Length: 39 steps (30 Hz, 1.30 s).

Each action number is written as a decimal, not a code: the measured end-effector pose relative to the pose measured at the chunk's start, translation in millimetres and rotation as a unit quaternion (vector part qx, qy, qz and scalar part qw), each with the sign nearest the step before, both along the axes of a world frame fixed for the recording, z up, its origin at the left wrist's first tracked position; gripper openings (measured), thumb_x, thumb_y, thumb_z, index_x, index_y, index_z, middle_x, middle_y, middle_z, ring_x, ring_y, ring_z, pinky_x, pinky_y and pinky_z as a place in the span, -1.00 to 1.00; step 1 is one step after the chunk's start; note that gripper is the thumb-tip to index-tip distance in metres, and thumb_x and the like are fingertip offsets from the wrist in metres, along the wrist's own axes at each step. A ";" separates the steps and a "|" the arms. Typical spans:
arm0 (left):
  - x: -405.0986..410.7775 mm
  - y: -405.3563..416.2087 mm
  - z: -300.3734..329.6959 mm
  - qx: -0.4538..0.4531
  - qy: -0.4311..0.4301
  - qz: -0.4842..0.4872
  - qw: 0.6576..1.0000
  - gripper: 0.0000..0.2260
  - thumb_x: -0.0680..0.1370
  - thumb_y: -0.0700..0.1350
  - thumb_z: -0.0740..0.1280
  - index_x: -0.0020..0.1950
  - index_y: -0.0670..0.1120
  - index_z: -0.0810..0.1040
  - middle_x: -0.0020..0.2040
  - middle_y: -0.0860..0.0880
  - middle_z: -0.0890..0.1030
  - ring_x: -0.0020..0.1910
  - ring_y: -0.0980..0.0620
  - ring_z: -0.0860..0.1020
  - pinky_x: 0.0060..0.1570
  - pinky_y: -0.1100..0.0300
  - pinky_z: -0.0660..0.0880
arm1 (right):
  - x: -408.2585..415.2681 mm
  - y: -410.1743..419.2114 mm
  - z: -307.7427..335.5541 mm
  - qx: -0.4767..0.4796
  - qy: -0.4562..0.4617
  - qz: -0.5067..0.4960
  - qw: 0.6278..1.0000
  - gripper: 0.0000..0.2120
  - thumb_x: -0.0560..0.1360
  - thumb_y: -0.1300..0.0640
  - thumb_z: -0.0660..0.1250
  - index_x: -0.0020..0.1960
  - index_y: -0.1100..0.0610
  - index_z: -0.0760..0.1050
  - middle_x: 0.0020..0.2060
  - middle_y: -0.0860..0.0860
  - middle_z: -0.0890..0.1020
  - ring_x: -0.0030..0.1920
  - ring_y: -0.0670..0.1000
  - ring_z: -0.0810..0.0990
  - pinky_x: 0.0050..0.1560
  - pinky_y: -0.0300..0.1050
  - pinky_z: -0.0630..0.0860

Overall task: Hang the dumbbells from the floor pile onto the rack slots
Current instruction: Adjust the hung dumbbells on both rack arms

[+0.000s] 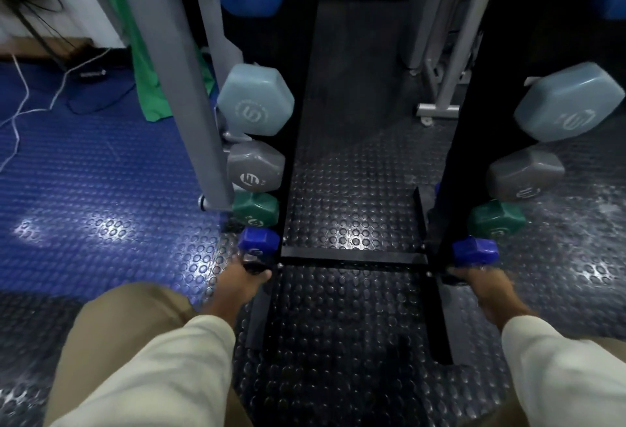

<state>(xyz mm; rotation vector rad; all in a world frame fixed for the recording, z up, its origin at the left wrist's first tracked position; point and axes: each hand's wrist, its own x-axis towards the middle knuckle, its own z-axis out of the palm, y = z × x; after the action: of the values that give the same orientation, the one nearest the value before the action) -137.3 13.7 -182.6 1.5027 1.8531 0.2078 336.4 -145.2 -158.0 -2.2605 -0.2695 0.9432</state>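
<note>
Dumbbells, small, royal-blue, hexagonal-headed, glossy coated: I am seating one at the lowest slot on each side of the black steel rack [352, 259], below the green, grey and pale-blue pairs. My left hand [244, 279] is curling round the left dumbbell [258, 242]; my right hand [481, 286] is gripping the right dumbbell [474, 250]. Next, I judge, both need releasing once settled.

Studded rubber floor [352, 223] — blue left, black right — perhaps glossy.
</note>
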 end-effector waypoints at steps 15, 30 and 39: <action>10.0 10.6 -34.2 -0.087 -0.030 -0.013 0.996 -0.42 0.60 0.20 0.17 0.53 -0.08 0.37 0.48 -0.19 0.48 0.44 -0.23 0.46 0.46 -0.06 0.35 | -12.5 12.4 -12.2 -0.014 0.116 -0.015 0.993 -0.71 0.38 0.24 0.36 0.10 0.17 0.54 0.12 0.17 0.56 0.06 0.18 0.48 0.08 0.12 0.41; 31.5 35.6 107.3 0.038 -0.277 0.228 0.933 -0.48 0.71 0.20 0.07 0.23 -0.16 0.61 0.12 -0.25 0.65 0.08 -0.24 0.63 0.15 -0.15 0.59 | 21.8 16.9 60.1 0.224 0.135 -0.249 0.933 -0.83 0.52 0.14 0.39 0.03 0.24 0.60 0.00 0.25 0.67 -0.06 0.26 0.66 -0.07 0.23 0.62; 35.4 58.0 194.4 0.142 -0.330 0.143 0.922 -0.39 0.59 0.41 0.12 0.24 -0.04 0.65 0.17 -0.10 0.68 0.17 -0.12 0.63 0.29 -0.12 0.53 | -15.5 19.6 191.0 0.333 0.029 -0.180 0.925 -0.75 0.66 -0.01 0.30 0.14 0.12 0.65 0.04 0.17 0.70 0.03 0.17 0.65 0.12 0.14 0.60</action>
<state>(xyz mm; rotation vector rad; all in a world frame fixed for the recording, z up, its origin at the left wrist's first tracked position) -102.0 71.7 11.8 1.1252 1.5045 1.0296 320.9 -125.5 33.0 -1.5766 -0.1125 0.5990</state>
